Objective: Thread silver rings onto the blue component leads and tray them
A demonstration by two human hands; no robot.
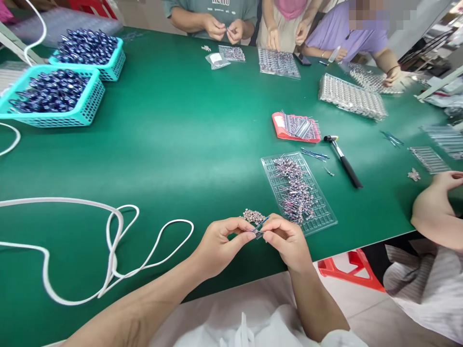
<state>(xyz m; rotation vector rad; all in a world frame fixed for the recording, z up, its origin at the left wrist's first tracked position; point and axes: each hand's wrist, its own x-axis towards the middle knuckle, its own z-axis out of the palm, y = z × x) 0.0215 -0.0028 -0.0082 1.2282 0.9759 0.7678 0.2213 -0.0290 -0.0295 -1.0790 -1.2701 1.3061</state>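
Near the front edge of the green table (162, 164), my left hand (224, 243) and my right hand (287, 241) meet, fingertips almost touching. Both pinch a small dark part (258, 233), with a thin blue piece (265, 221) slanting up from it; its details are too small to make out. Just behind my fingertips lies a pile of small round beads (253, 215). To the right, a clear plastic tray (323, 212) holds a heap of small parts with thin wires (296, 193).
A hammer (347, 166) and a red packet of thin parts (296, 127) lie beyond the tray. White cable (112, 246) loops at left, below turquoise baskets (85, 108). Other people work across the table, and a person's arm (436, 212) is at right.
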